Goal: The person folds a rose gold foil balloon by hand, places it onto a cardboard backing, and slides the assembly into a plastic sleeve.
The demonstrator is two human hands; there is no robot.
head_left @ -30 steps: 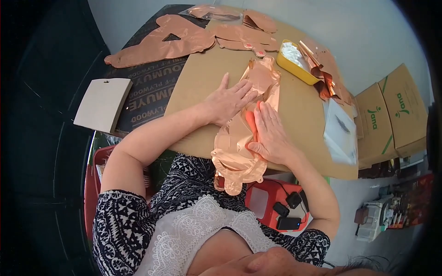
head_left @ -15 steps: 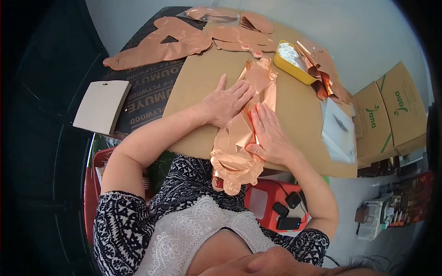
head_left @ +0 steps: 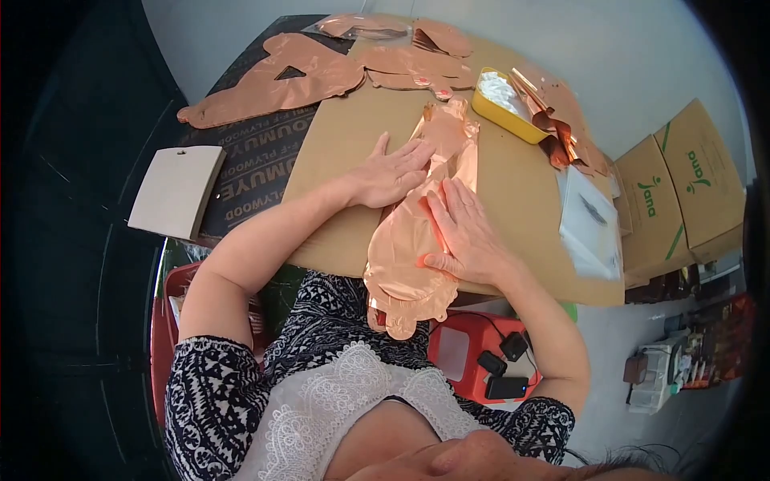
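Note:
A rose-gold foil balloon (head_left: pixel 409 256), deflated and long, lies on the cardboard sheet with its rounded near end hanging over the edge above my lap. My left hand (head_left: pixel 393 172) rests flat across its upper left part, fingers stretched out and thumb apart. On the right side, my right hand (head_left: pixel 465 232) presses against the foil with its fingers extended and thumb out. Under and beside that palm the foil shows a raised fold. Small creases cross the foil between the hands, and the balloon's underside is hidden.
More flat foil balloons (head_left: pixel 281 80) lie at the back. A yellow tray (head_left: pixel 509 122) holds white powder-like material. Clear plastic bags (head_left: pixel 589 224) lie right on the cardboard sheet (head_left: pixel 321 160). A cream box (head_left: pixel 172 188) stands left, cartons (head_left: pixel 682 184) right, a red stool (head_left: pixel 453 353) below.
The near end of the foil balloon looks smoother and flatter than before. Both hands remain on the foil, with only slight shifts; the right thumb lies a little farther left.

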